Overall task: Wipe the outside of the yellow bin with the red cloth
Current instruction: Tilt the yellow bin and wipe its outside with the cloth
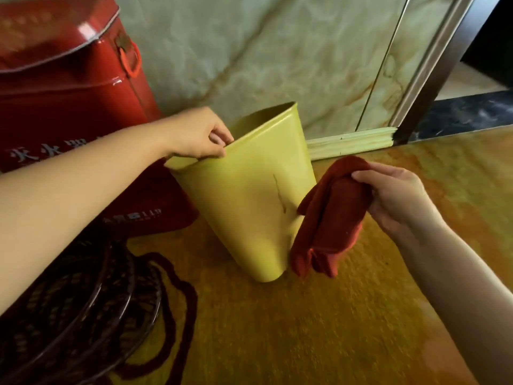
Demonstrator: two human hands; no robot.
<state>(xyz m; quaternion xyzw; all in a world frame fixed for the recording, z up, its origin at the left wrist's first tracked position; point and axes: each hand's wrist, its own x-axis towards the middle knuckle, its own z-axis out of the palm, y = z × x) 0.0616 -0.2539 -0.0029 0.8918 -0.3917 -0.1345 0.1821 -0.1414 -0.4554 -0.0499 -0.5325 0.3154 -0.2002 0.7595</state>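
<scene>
The yellow bin point(244, 195) stands on the floor, tilted, with its mouth facing up and away from me. A thin dark streak runs down its near side. My left hand point(198, 134) pinches the bin's near rim at the top left. My right hand point(399, 195) holds the red cloth point(330, 218) by its upper part. The cloth hangs down folded, close beside the bin's right wall near the base; whether it touches the bin I cannot tell.
A big red metal cabinet point(63, 87) with white characters stands at the left, right behind the bin. A dark woven basket point(72, 307) with a dark cord lies at the lower left. The marble wall point(263, 51) and a baseboard point(352, 143) are behind; orange floor point(305, 329) spreads in front.
</scene>
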